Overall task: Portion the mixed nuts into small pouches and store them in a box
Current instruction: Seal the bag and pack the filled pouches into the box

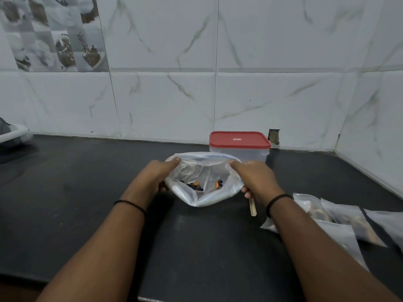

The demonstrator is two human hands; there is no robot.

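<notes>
A home kitchen: dark stone counter [87,192], marble-look wall tiles [272,94], red-lidded food box [238,147].

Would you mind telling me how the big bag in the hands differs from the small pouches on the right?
The big bag is held open by the left hand and right hand; the pouches lie flat on the counter, untouched. The bag is larger and holds only a few nuts; the pouches' contents are hard to make out. Both are translucent plastic.

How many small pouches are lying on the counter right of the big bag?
4 discernible: one beside the right wrist, one further right, one at the frame's edge, one nearer the camera. They overlap, so more may be hidden.
</notes>
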